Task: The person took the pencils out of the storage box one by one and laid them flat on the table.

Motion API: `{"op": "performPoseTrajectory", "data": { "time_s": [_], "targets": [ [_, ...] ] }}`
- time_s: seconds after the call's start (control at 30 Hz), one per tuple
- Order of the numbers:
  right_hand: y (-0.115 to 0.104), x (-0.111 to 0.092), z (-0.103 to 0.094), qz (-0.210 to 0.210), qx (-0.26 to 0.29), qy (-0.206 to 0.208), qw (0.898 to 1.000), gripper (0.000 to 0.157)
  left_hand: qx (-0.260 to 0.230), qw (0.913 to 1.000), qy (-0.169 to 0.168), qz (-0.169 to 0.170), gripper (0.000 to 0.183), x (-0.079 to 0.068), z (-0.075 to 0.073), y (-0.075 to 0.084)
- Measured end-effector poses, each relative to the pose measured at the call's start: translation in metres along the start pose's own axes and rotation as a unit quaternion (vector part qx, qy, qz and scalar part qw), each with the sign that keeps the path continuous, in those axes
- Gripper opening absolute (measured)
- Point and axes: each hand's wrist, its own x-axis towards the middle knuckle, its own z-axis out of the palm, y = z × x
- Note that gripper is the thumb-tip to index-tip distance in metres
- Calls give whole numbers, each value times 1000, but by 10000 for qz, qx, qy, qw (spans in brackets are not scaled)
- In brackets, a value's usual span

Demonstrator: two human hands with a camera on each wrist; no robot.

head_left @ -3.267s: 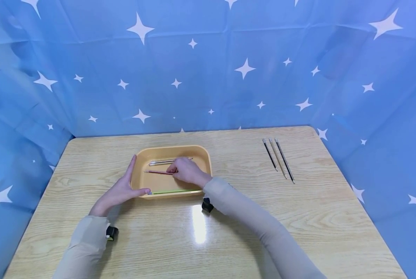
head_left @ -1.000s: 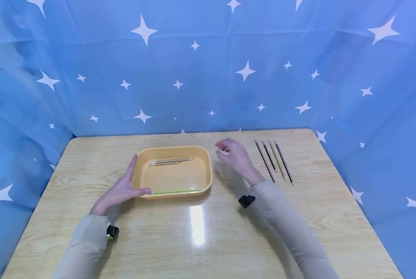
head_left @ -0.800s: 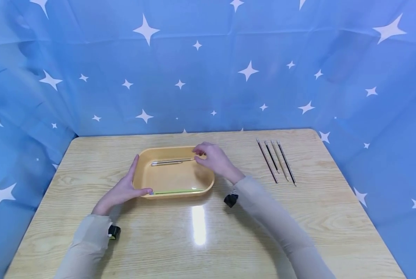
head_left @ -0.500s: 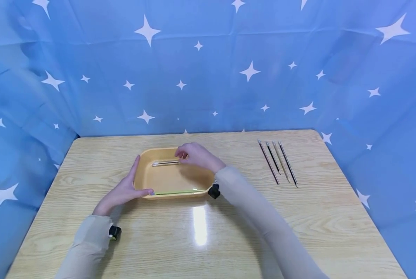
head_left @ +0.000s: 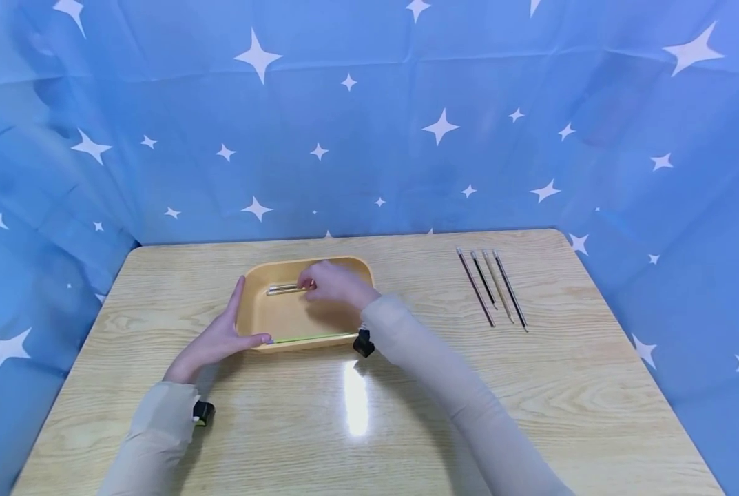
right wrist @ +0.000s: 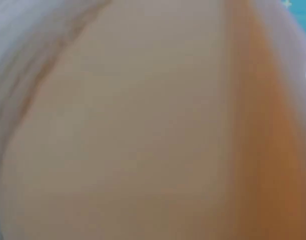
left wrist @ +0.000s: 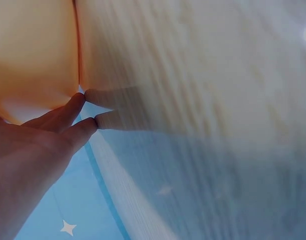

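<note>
A shallow yellow-orange plastic tray (head_left: 249, 324) stands left of centre. My left hand (head_left: 216, 336) rests on its left end, straight fingers along the outer wall and thumb over the front rim. In the left wrist view that hand's (left wrist: 40, 142) fingertips touch the tray (left wrist: 35, 45) low on its wall. Two wood-toned pencils (head_left: 282, 289) lie side by side in the tray. Over their right ends is my right hand (head_left: 335, 282), fingers bent, hiding those ends and any grip. A lime-green pencil (head_left: 313, 337) lies along the front wall. The right wrist view is a blur of tray wall (right wrist: 265, 150).
Several pencils lie roughly parallel on the table (head_left: 580, 386) at the right: maroon (head_left: 475, 286), short black (head_left: 483, 279), tan (head_left: 498, 287) and dark (head_left: 510, 291). A blue star-print cloth (head_left: 381, 165) surrounds the table.
My right hand has taken the maroon pencil from the tray to the row on the right, then come back over the two pencils. The tray's right end has shifted slightly. My left hand stays put.
</note>
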Motion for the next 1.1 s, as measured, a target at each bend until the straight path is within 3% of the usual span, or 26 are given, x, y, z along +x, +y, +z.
{"op": "performPoseTrajectory", "data": {
  "time_s": [0.3,0.53,0.73,0.93,1.1],
  "targets": [
    [-1,9,20,457,-438,98,9979,37,-66,9999,-45,-76,124,0,3,1],
    [-5,13,27,432,-1301,128,9905,29,26,9999,-37,-100,124,-2,1,3],
    [-9,13,31,661,-1690,210,9832,9,-8,10000,-34,-19,123,-2,0,2],
    [-9,13,30,683,-1492,215,9862,5,18,10000,-39,-2,123,-1,0,1],
    [-2,6,25,528,-345,387,9973,18,187,9998,-16,-30,123,-2,0,-1]
  ]
}}
